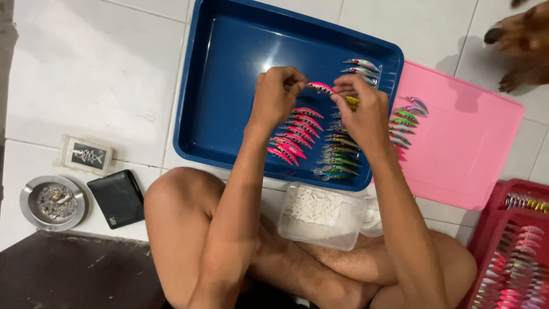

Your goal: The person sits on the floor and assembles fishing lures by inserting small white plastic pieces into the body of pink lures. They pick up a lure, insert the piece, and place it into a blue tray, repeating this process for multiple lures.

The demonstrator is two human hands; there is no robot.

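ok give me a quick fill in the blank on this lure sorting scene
1. Both hands hold a ____ fishing lure over the tray.
2. The rows of lures lie in a ____ tray.
3. Beside that tray lies a flat ____ lid.
4. The clear tub holds small ____ pieces.

Missing words: pink; blue; pink; white

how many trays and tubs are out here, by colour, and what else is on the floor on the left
Blue tray: 1
Pink tray: 1
Red tray: 1
Clear tub of white pieces: 1
Round metal ashtray: 1
Black wallet: 1
Small clear box: 1
Total: 7
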